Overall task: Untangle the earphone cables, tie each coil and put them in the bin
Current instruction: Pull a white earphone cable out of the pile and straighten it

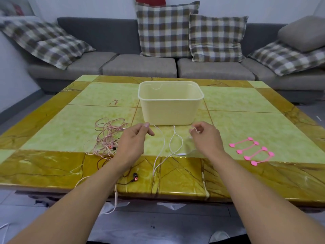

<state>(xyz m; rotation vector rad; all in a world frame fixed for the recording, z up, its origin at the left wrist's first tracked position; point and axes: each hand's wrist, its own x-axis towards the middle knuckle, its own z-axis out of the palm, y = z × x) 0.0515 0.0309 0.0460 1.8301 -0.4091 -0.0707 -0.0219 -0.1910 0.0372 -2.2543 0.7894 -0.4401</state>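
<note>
A white earphone cable [162, 147] hangs in loops between my two hands above the table's near half. My left hand [134, 140] pinches one end of it between thumb and fingers. My right hand [205, 136] pinches the other end, with an earbud dangling by the fingers. The cable's inline remote [182, 154] lies on the table. A tangled heap of pink cable [108, 136] sits left of my left hand. A dark cable with a red earbud [135, 177] trails near the front edge. The cream plastic bin [169, 111] stands just beyond my hands.
Several pink cable ties [251, 151] lie in a row on the table to the right. Another white cable with a remote [116, 198] hangs over the front edge. A grey sofa [140, 66] with checked cushions stands behind the green and yellow table [246, 117].
</note>
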